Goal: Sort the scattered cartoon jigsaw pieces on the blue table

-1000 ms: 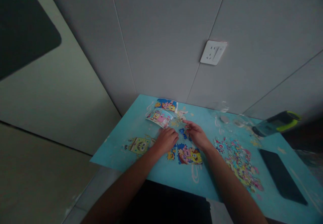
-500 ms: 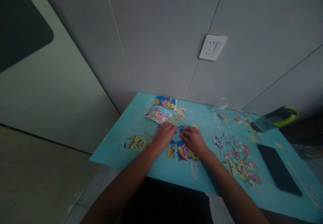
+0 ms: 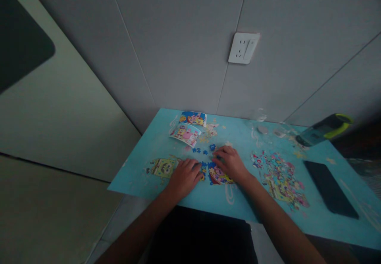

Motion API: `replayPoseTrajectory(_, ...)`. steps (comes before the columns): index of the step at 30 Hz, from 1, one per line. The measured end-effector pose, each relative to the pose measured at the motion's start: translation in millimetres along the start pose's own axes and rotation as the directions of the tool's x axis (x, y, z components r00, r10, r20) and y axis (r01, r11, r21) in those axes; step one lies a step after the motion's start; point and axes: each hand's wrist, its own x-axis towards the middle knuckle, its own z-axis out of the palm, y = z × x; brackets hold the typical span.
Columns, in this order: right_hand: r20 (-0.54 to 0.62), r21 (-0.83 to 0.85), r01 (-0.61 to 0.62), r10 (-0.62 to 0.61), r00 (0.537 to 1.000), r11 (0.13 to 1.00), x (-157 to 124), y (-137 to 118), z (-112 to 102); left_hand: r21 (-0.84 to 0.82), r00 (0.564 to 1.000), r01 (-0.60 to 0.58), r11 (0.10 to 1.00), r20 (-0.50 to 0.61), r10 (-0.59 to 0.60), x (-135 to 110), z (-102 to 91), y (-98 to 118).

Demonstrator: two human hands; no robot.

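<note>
A partly joined jigsaw puzzle (image 3: 218, 173) with a blue border and cartoon figures lies near the table's front edge. My left hand (image 3: 185, 176) rests over its left side, fingers stretched towards the border pieces and partly covering them. Above the upper edge of the puzzle, my right hand (image 3: 230, 161) has its fingers drawn together on a small dark blue puzzle piece (image 3: 218, 157), mostly hidden by the fingertips. Several loose blue puzzle pieces (image 3: 205, 152) lie just beyond my hands, and another blue piece (image 3: 212, 147) sits close to my right fingertips.
Two picture sheets (image 3: 186, 134) lie at the back left. To the right is a heap of mixed puzzle pieces (image 3: 284, 180), with a dark flat slab (image 3: 330, 186) beside it. Clear plastic containers (image 3: 263, 129) and a bottle (image 3: 318, 131) stand near the wall.
My left hand has moved back towards me and left, away from the loose blue pieces, uncovering them. My right hand stays near the top of the puzzle. The view has shifted slightly.
</note>
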Motion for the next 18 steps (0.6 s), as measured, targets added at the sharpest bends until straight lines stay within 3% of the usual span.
replayPoseTrajectory(3,0.126,0.134,0.108,-0.125,0.984,0.985,-7,-4,3,0.01,1.0,0.008,1.0,0.004,-0.008,2,4.3,-2)
replayPoseTrajectory(5,0.141,0.171,0.105,-0.13,0.981,0.98,-9,-4,5,0.009,1.0,0.009,1.0,0.011,-0.009,4,6.7,-6)
replayPoseTrajectory(13,0.102,0.216,0.044,-0.067,0.993,0.975,-7,0,11,-0.087,0.998,-0.002,0.996,0.061,0.008,18,7.0,-19)
replayPoseTrajectory(18,0.023,0.236,-0.04,0.035,0.999,0.971,-3,6,9,-0.172,0.995,-0.019,0.985,0.098,0.036,26,0.1,-22)
